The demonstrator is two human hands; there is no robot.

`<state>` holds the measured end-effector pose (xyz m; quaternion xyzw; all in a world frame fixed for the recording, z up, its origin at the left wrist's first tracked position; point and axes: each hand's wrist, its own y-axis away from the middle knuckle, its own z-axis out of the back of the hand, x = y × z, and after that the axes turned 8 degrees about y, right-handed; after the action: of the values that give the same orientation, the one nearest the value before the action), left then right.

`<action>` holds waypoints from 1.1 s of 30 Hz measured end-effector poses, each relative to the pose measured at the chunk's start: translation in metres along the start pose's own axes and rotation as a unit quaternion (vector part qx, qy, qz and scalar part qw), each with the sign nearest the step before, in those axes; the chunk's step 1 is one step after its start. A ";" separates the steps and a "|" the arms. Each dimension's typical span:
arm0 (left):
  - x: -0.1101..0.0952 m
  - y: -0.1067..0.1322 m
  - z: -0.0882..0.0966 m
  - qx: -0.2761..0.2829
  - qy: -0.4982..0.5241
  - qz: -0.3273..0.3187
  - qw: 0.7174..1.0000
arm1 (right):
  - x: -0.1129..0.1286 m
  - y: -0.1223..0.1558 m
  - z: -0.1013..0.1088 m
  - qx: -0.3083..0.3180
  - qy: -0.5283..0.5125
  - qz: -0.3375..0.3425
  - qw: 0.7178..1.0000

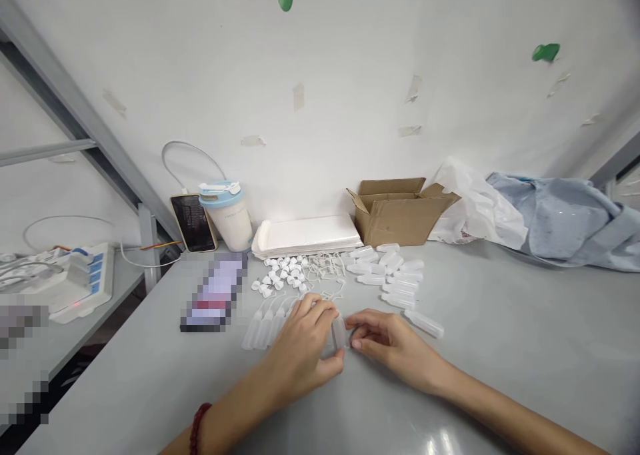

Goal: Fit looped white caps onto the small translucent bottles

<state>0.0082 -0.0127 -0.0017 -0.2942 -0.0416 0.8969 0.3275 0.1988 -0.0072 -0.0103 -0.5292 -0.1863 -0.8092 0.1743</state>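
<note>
My left hand [303,348] and my right hand [387,345] meet over the grey table [500,348], both pinching one small translucent plastic bottle [340,331] between their fingertips. Left of my left hand lies a row of finished bottles [263,328] with thin tips. Behind the hands lie a heap of small white caps [283,273] and thin white stoppers [327,268]. To the right is a pile of empty translucent bottles [395,271], with one stray bottle [424,323] near my right hand.
A stack of white foam trays [305,236], an open cardboard box [400,211], a white plastic bag [475,208] and blue cloth [565,221] line the wall. A lidded cup [227,215], a leaning phone [193,221], a blurred phone [213,293] and a power strip [75,281] are at left.
</note>
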 end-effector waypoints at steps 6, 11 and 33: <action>0.003 0.000 0.003 0.015 0.020 0.012 1.000 | 0.002 0.001 0.001 0.009 0.012 0.017 1.000; 0.004 0.000 0.003 0.022 0.036 0.008 0.999 | 0.000 0.001 0.002 0.009 0.021 0.028 0.999; 0.033 -0.003 0.030 -0.028 0.018 0.024 0.999 | 0.009 0.009 0.050 -0.078 0.536 -0.001 0.841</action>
<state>-0.0269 0.0134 0.0074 -0.3203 -0.0536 0.8977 0.2977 0.2395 0.0089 0.0178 -0.0248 -0.0006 -0.9786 0.2044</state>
